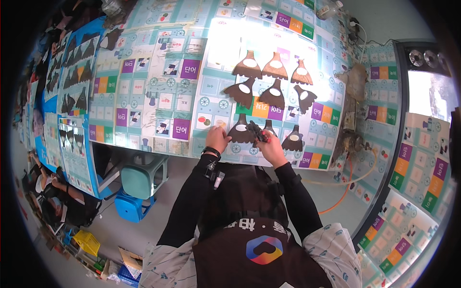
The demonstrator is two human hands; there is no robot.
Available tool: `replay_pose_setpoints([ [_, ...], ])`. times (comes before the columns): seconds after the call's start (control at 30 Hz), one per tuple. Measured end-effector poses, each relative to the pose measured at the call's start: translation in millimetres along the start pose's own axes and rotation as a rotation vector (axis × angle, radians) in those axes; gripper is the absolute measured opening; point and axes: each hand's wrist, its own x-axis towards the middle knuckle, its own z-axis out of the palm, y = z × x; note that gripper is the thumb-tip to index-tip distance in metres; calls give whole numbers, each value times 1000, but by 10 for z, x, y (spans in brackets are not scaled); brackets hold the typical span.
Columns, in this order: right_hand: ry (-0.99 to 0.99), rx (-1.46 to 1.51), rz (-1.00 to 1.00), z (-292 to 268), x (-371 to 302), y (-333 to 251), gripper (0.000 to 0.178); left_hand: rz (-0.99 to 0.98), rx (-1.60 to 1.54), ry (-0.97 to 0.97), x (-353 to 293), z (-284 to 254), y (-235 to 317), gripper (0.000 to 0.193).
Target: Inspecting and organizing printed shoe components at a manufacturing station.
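Nine brown pieces (272, 99) lie in three rows of three on the table (161, 106). The left hand (218, 138) has its fingers bent at the left edge of the near-left piece (238, 134); whether it pinches that edge or only rests there, I cannot tell. The right hand (272, 150) is closed around a dark tool (256, 133), which partly covers the near-middle piece (270, 126). Both hands work just inside the table's front edge. Sheet-covered surface stretches left of the pieces; a green stool (142, 180) stands by that edge.
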Motion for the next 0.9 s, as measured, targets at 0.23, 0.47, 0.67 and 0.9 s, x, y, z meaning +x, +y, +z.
replay_pose_setpoints([
  [0.23, -10, -26, 13, -24, -18, 54, 25, 4, 2, 4, 2, 20, -10, 27],
  [0.47, -92, 49, -90, 27, -9, 104, 14, 18, 5, -2, 3, 20, -28, 26],
  [0.67, -132, 31, -6, -60, -8, 106, 32, 16, -4, -3, 20, 29, 10, 27],
  [0.9, -120, -77, -20, -157, -32, 49, 34, 12, -28, 2, 13, 50, -34, 28],
])
